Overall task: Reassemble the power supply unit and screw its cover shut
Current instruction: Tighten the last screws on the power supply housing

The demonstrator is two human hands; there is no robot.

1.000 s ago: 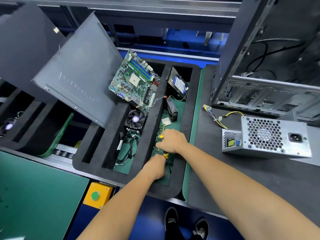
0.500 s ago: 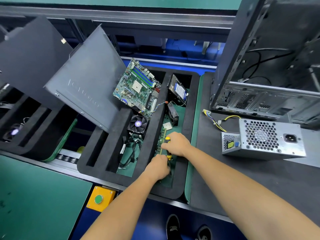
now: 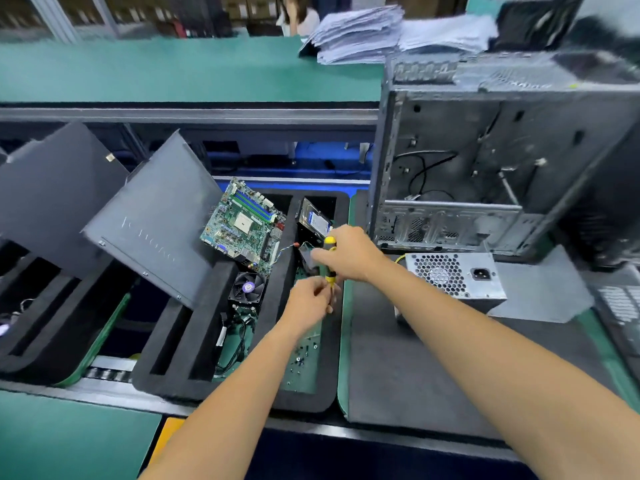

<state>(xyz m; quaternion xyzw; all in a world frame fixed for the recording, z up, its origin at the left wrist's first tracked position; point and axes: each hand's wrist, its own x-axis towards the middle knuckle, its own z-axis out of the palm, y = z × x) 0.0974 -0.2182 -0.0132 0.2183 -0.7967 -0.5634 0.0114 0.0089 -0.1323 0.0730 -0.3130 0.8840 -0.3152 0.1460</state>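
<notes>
right hand (image 3: 349, 252) grips yellow screwdriver (image 3: 329, 259) | left hand (image 3: 309, 299) pinches near its tip, maybe a screw, too small to tell | power supply (image 3: 453, 277) on tabletop by right edge of tray (image 3: 277, 393) | keep screw straight on tip

Boxy power supply of bare grey sheet metal (image 3: 460, 277), perforated, dull sheen. Yellow-and-black glossy plastic screwdriver handle (image 3: 329, 241). Black matt foam tray (image 3: 204, 327), soft-edged. Dark grey matt mat (image 3: 408, 368) on smooth green desk (image 3: 69, 438). Unpainted steel tower chassis (image 3: 485, 161).
</notes>
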